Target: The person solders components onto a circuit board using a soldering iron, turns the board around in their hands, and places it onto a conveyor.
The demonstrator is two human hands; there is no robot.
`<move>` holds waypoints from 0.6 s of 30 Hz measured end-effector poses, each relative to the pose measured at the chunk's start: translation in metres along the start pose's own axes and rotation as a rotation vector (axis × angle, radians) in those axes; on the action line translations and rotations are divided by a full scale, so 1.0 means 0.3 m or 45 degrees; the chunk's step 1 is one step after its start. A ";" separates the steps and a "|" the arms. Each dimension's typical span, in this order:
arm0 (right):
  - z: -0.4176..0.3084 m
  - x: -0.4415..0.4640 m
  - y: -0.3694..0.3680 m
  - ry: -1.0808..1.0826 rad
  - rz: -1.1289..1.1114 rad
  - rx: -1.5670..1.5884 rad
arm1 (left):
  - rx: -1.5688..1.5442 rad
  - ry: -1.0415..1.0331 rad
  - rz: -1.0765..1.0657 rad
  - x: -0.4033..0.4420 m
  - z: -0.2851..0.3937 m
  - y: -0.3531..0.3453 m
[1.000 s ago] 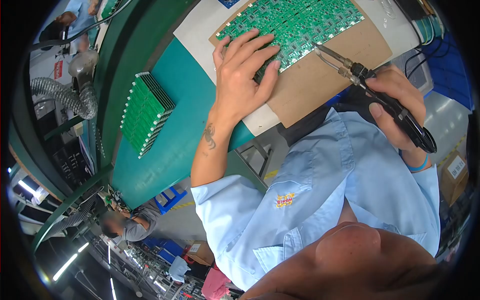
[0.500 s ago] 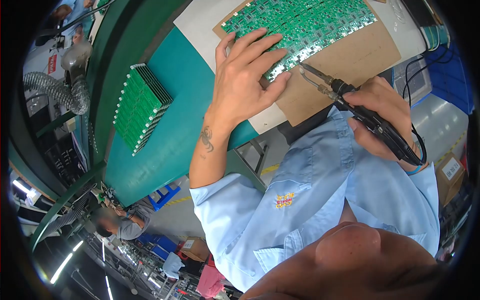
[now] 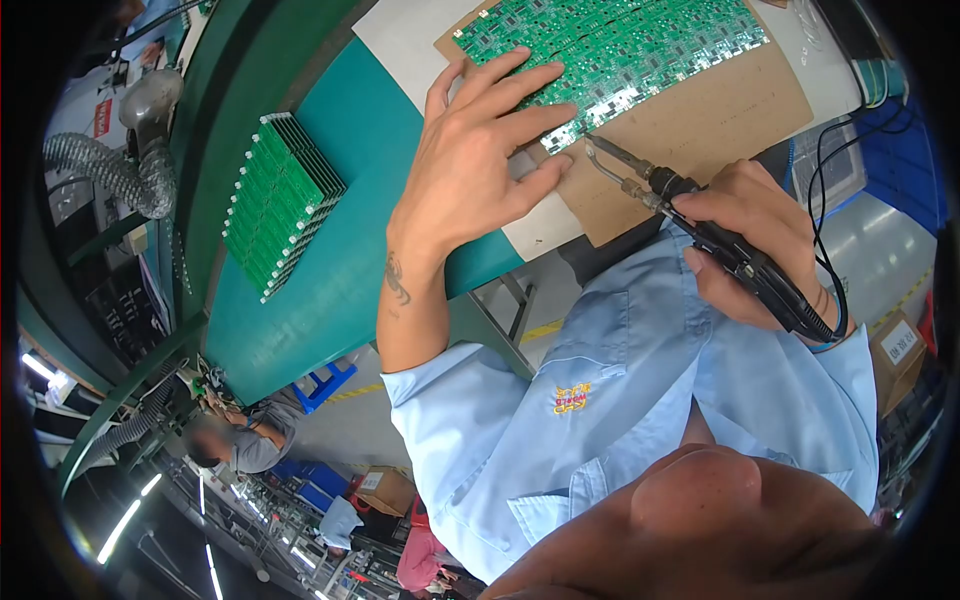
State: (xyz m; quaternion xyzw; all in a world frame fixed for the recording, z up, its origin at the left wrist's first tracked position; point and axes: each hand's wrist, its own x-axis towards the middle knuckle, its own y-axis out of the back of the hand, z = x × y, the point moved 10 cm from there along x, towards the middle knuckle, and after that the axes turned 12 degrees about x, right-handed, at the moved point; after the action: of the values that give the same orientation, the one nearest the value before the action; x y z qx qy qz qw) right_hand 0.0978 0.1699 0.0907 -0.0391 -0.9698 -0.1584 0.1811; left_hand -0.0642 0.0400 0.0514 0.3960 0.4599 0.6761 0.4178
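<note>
My left hand (image 3: 480,150) lies palm down with its fingers spread, the fingertips on the left part of a green circuit board panel (image 3: 640,50). Its thumb reaches towards the panel's near corner. The panel is covered with small components and has shiny metal pads along its near edge. It rests on a brown cardboard sheet (image 3: 700,130). In my right hand (image 3: 755,240) is a black soldering iron (image 3: 735,250) with a thin metal tube beside its tip. The tip is at the pads on the near edge, close to my left thumb; contact is too small to tell.
A stack of green circuit boards (image 3: 275,205) stands on the teal tabletop (image 3: 370,200) to the left. White paper (image 3: 535,235) lies under the cardboard. A cable (image 3: 820,200) trails at the right near a blue bin (image 3: 900,160). A co-worker (image 3: 255,440) sits farther off.
The soldering iron's tip has moved left along the panel's near edge. My left hand has slid slightly left, and the view has shifted a little.
</note>
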 end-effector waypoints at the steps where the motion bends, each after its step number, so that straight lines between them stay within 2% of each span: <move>1: 0.001 0.000 -0.003 -0.005 0.002 -0.001 | -0.003 -0.005 -0.002 -0.001 0.001 0.000; 18: 0.015 0.009 -0.027 -0.005 0.025 0.003 | -0.027 -0.011 0.031 -0.005 -0.001 -0.010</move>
State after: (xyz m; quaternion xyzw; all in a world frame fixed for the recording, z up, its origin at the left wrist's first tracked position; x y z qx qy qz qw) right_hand 0.0928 0.1637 0.0853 -0.0487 -0.9699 -0.1554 0.1809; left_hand -0.0634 0.0393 0.0484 0.4000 0.4462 0.6841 0.4157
